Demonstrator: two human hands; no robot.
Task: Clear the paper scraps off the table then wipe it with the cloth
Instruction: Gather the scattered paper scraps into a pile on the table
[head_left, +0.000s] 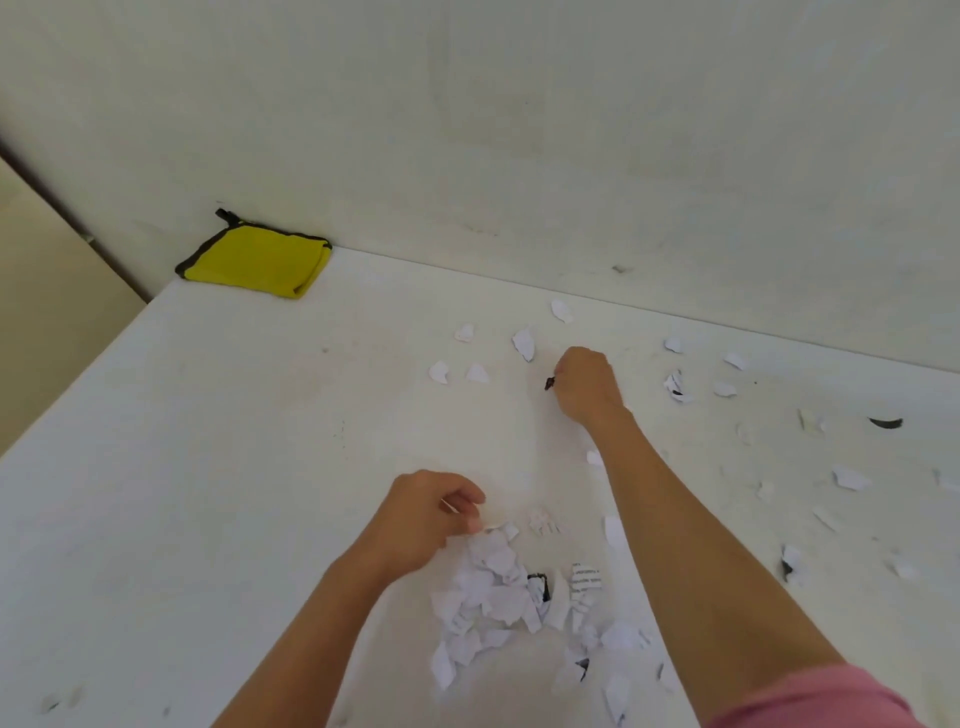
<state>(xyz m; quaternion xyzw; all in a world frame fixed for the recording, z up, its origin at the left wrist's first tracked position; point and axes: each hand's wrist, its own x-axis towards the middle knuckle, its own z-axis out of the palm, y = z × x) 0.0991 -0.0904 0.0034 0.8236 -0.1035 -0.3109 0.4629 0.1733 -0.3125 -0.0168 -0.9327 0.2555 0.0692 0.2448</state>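
Okay, right grip (584, 384) was closed narrow, pinching a small dark scrap (549, 383) at its left edge, low over the surface (208, 467). Left grip (431, 519) was curled too, thumb against fingers on what looked like a white sliver (450, 506), though I could not be fully sure. The pile (493, 592) of paper scraps lay just near-side and right of the left grip, touching its fingertips. Loose scraps (523, 343) sat just beyond the right grip, and more strays (849, 478) spread well off to its right. The cloth (257, 262), yellow and folded, lay well away beyond and left of both grips, against the wall (519, 130).

Handling guess: scraps near weightless, flimsy and curl-edged, and flat ones would cling. Best nipped at a lifted edge or swept sideways into the pile, slowly, since a draught would scatter them. Cloth soft and limp, so take it by the folded bulk. Clearing looked part done, wiping not begun.
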